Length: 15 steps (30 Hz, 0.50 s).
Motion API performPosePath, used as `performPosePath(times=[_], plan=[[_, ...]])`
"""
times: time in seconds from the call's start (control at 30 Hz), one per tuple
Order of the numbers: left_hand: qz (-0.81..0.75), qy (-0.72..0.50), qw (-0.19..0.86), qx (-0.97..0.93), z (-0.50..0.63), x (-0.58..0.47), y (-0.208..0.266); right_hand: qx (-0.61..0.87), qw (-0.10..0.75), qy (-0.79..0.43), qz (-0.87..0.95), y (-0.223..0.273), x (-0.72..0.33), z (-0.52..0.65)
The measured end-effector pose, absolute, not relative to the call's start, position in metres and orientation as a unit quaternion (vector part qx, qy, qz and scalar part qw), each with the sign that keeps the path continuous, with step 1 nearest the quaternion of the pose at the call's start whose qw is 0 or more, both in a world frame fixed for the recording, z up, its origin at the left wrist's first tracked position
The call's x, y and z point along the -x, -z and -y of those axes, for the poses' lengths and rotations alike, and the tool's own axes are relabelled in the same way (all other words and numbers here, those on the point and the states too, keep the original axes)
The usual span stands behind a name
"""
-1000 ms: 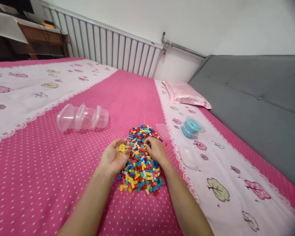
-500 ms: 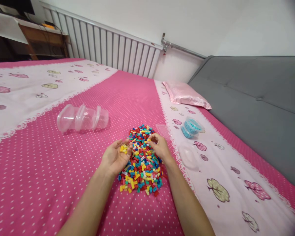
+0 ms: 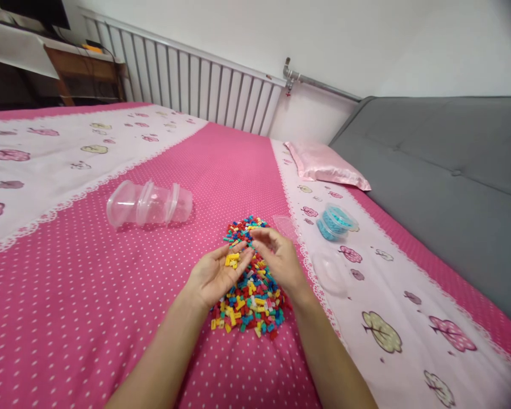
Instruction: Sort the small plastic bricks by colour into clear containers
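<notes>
My left hand (image 3: pixel 215 275) is palm up above the left side of the pile, cradling several small yellow toy bricks (image 3: pixel 232 260). Its fingers point right, toward my right hand (image 3: pixel 281 261). That hand is curved over the pile with thumb and fingers apart, close to the left fingertips, and no brick shows between them. Beneath both hands spreads a heap of mixed toy bricks (image 3: pixel 255 307) in red, blue, green, yellow and white. My hands hide part of its middle.
Clear plastic tubs (image 3: pixel 153 204) lie on their side at left on the pink bedspread (image 3: pixel 221 165). A tub of blue pieces (image 3: pixel 334 221) stands at right, with a clear lid (image 3: pixel 330 272) nearer me. Behind are a pink pillow (image 3: pixel 326 163) and a grey headboard (image 3: pixel 434 147).
My left hand has moved right with its yellow bricks, toward the right hand. My right hand earlier pinched a yellow brick; now its fingers are apart and no brick shows in them.
</notes>
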<state>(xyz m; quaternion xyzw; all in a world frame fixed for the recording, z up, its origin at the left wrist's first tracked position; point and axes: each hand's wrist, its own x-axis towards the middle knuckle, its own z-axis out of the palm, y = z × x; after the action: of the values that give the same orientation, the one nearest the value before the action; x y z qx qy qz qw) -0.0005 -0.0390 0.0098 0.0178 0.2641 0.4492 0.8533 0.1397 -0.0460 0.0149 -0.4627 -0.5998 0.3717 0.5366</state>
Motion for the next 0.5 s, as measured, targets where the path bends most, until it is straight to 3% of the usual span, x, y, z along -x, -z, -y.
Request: performPosePath(times=[0.23,0.33,0.5], plan=[[-0.297,-0.674,0.67,-0.09,0.063,-0.028,-0.029,0.332,0.656,-0.606,0.304,-0.014,-0.086,0.072],[-0.32,-0.682,0.633,-0.176,0.078,-0.038,-0.034,0.294,0.667,-0.635,0.258,-0.017,-0.07,0.082],[-0.354,-0.638,0.588,-0.349,0.091,-0.043,-0.032,0.298,0.606,-0.7,0.231,-0.009,-0.08,0.089]])
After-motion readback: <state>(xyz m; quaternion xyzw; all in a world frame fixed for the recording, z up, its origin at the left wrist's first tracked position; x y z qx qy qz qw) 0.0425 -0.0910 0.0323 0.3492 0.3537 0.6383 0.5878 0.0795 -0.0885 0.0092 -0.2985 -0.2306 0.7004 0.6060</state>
